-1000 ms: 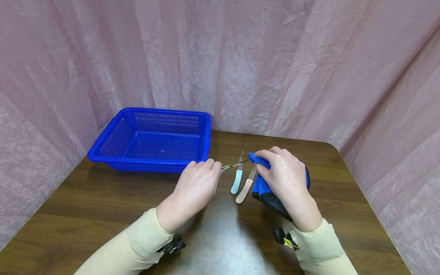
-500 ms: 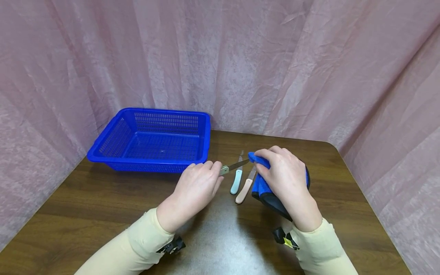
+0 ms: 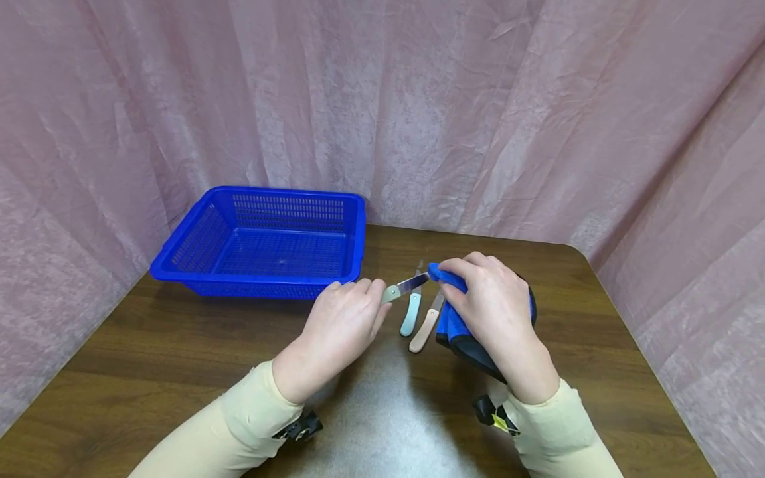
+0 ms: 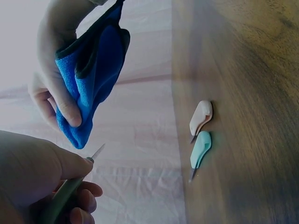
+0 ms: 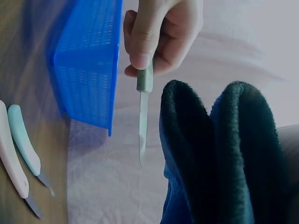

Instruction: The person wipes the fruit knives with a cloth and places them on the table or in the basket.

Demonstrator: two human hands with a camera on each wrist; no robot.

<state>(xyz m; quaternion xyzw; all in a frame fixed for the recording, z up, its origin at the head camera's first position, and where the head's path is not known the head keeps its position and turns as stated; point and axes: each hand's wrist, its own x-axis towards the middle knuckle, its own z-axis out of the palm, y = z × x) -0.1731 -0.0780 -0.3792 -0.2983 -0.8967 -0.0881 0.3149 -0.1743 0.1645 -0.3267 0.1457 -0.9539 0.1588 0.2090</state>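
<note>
My left hand [image 3: 346,317] grips the pale green handle of a small knife [image 5: 143,116], raised over the table with its blade pointing right. In my right hand [image 3: 493,299] is a folded blue cloth [image 4: 100,70] with black edging, pinched between thumb and fingers. The cloth's folded end is close to the blade's tip in the head view. Below lie two more knives on the table: one with a light turquoise handle [image 3: 410,315], the other with a pale pink handle [image 3: 424,330]. The cloth overlaps the pink knife's blade in the head view.
A blue plastic basket [image 3: 257,277] with slotted walls stands at the back left of the brown wooden table [image 3: 149,372]. Pink curtains [image 3: 418,113] hang behind the table and along its sides.
The knife in my left hand has turned, so its handle and the flat of its blade show more broadly. My right hand and the cloth have shifted very slightly left.
</note>
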